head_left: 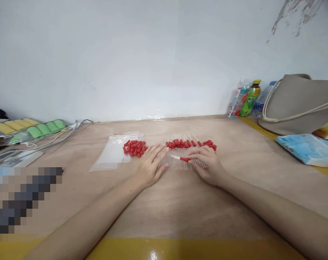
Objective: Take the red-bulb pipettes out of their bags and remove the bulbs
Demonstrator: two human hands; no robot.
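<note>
Between the thumb and fingers of my right hand [209, 164] is a dropper [184, 159] with a red bulb and a pale, pointed tube aimed left. My left hand [152, 166] lies with its fingers stretched out, beside the left end of a row of thin clear tubes [177, 165]. Red rubber bulbs [177, 143] line the far side of those tubes, and a few more sit behind my right hand. Just left of my left fingertips, a heap of loose red bulbs [135, 148] rests partly on clear plastic bags [107, 159].
Cables [69, 131] and green-and-yellow packs [46, 129] lie at the left. A blurred-out dark patch [20, 202] covers the lower left. Bottles [249, 99], a grey bag [296, 104] and a blue packet [307, 150] stand or lie at the right. A white wall bounds the table's back.
</note>
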